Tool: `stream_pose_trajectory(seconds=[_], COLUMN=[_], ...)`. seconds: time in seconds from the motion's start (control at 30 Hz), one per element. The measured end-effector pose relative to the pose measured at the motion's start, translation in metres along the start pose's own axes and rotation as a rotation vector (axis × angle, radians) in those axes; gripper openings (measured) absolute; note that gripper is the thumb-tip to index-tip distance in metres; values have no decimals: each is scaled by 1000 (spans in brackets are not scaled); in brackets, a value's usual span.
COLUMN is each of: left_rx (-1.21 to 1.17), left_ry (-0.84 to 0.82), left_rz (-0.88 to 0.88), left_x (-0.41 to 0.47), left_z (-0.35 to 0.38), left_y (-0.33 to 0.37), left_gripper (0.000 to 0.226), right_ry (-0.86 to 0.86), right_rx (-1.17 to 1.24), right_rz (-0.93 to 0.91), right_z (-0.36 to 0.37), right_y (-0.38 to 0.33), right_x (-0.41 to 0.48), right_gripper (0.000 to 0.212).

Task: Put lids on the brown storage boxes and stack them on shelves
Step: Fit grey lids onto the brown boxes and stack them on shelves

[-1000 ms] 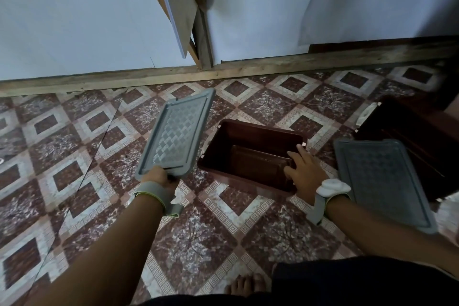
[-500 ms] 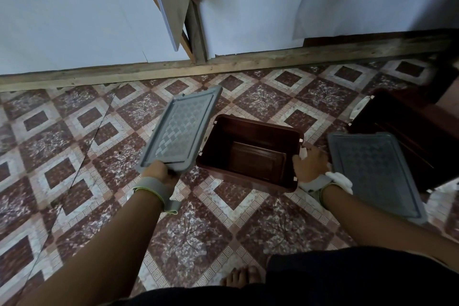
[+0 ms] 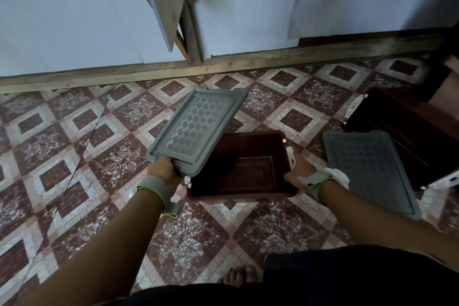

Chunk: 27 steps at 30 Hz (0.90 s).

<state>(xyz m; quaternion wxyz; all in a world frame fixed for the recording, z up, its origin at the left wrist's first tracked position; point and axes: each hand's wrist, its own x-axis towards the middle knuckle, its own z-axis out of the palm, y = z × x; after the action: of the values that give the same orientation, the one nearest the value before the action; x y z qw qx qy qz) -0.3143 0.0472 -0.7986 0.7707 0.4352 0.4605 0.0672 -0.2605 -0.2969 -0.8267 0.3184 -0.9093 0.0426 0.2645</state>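
Note:
An open brown storage box (image 3: 248, 189) sits on the tiled floor in front of me, empty inside. My left hand (image 3: 162, 169) grips the near edge of a grey patterned lid (image 3: 196, 129), held tilted with its right corner over the box's left rim. My right hand (image 3: 298, 174) clasps the box's right side by its white latch. A second grey lid (image 3: 370, 169) lies flat on the floor to the right. Behind it stands another brown box (image 3: 407, 136), dark and partly cut off.
A wooden beam (image 3: 223, 64) runs along the floor under white wall panels (image 3: 74, 12), with an upright post (image 3: 191, 32) behind the box. My bare foot (image 3: 238, 276) and dark shorts fill the bottom of the view. Patterned floor tiles (image 3: 74, 156) stretch to the left.
My left hand has swung the lid right, from beside the box to over its left rim. My right hand has shifted from the near rim to the right side.

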Motion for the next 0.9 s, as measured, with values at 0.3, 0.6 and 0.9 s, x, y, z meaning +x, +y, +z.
stream_pose_trajectory(seconds=[0.3, 0.6, 0.9], left_rx=[96, 396, 574], left_ry=[6, -115, -134], left_rz=[15, 231, 487], left_x=[-11, -32, -42], left_z=[9, 23, 30], left_y=[-6, 15, 36], left_gripper=[15, 16, 37], right_ry=[-71, 246, 261], right_rx=[-98, 653, 444], right_rz=[12, 124, -5], right_z=[0, -72, -87], right_y=[-7, -67, -80], right_x=[-18, -13, -7], right_gripper=[64, 58, 35])
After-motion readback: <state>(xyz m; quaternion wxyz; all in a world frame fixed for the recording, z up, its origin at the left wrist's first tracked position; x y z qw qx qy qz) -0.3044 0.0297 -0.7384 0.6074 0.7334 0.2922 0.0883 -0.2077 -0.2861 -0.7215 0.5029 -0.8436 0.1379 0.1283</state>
